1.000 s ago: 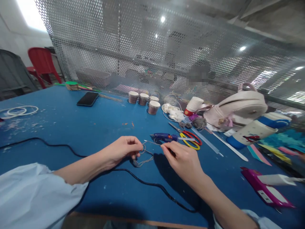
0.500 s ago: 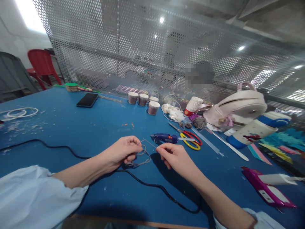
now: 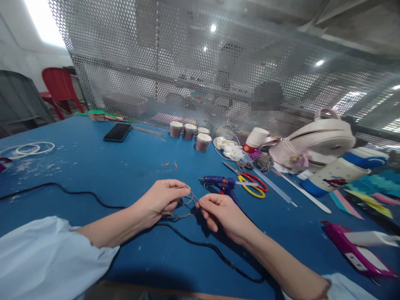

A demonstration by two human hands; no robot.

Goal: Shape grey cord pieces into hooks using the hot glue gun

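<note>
My left hand [image 3: 162, 200] pinches a thin grey wire [image 3: 186, 201] that is bent into small loops just above the blue table [image 3: 125, 166]. My right hand [image 3: 218, 212] is closed on the other side of the same wire, its fingertips close to those of the left hand. A blue glue gun [image 3: 218, 182] lies right behind my hands. A black cable [image 3: 193, 243] runs across the table under my wrists.
Red and yellow scissors [image 3: 251, 183], clear glue sticks [image 3: 275, 189], several paper cups [image 3: 187, 131], a phone [image 3: 117, 132], a pale bag [image 3: 315, 139], a white and blue bottle [image 3: 337, 171] and a pink tool [image 3: 353, 250] lie around. A perforated metal screen [image 3: 187, 62] backs the table.
My right hand has moved left along the wire, from a stretched-out straight end to right beside my left hand. The wire loops are now gathered between both hands.
</note>
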